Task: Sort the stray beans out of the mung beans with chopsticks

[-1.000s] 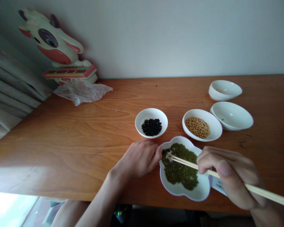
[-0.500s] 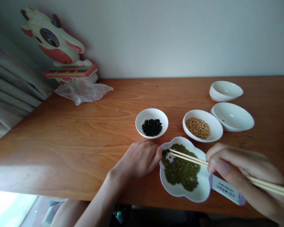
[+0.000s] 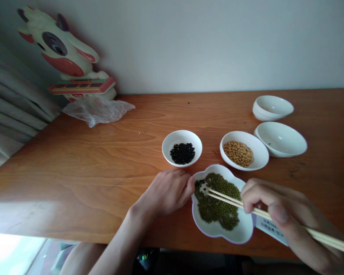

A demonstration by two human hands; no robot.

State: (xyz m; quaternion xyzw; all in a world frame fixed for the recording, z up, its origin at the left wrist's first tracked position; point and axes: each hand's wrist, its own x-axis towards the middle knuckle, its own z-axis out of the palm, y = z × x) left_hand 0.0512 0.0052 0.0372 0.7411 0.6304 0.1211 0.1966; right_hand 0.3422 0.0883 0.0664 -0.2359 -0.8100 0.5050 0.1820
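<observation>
My right hand [image 3: 286, 217] grips a pair of pale wooden chopsticks [image 3: 227, 199]. Their tips are close together at a small patch of the dish's bottom, beside a few dark beans. Green mung beans [image 3: 220, 202] cover much of this flower-shaped white dish [image 3: 245, 233], which has a lilac rim. A labelled handle [image 3: 271, 228] sticks out on its right, partly behind my right hand. At the dish's left rim, my left hand [image 3: 169, 193] is closed with fingers curled, the thumb side against the edge. Just beyond is a white bowl [image 3: 166, 147] of black beans [image 3: 182, 153].
A white bowl [image 3: 262, 154] of yellow soybeans [image 3: 238, 153] stands behind the dish. Farther right are a white bowl [image 3: 286, 139] with a dark speck inside and some stacked bowls [image 3: 272, 109]. A cow-shaped toy keyboard [image 3: 80, 86] and a plastic bag [image 3: 99, 110] sit back left.
The chopstick tips have shifted slightly down within the dish. My right hand has moved a little left and now covers more of the handle. My left hand keeps its place at the rim.
</observation>
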